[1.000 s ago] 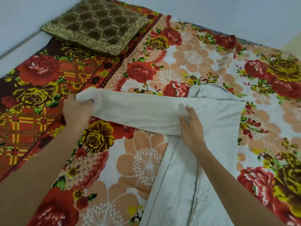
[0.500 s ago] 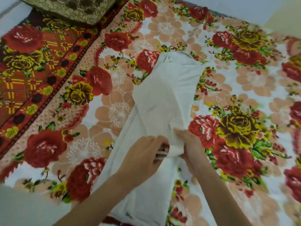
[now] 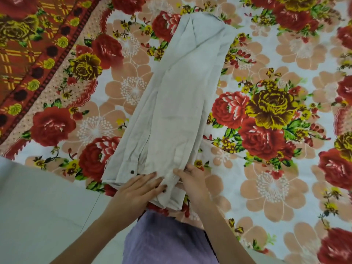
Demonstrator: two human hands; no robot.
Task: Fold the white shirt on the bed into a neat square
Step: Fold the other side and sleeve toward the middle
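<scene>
The white shirt (image 3: 177,103) lies on the floral bed sheet (image 3: 270,189) as a long narrow strip, sleeves folded in, running from the far collar end to the near hem. My left hand (image 3: 139,189) rests flat on the near left part of the hem with its fingers straight. My right hand (image 3: 192,180) holds the near right edge, thumb on top of the cloth and fingers curled at the side. The fabric bunches slightly between the two hands. A dark button shows near the hem.
The bed's near edge runs along the lower left, with pale floor (image 3: 38,206) beyond it. My purple clothing (image 3: 165,241) fills the bottom centre. A red and yellow patterned border (image 3: 28,60) covers the sheet's far left.
The left sleeve, stretched out to the left a second ago, now lies folded onto the body. Both hands have come to the near hem, and the view has dropped toward the bed edge.
</scene>
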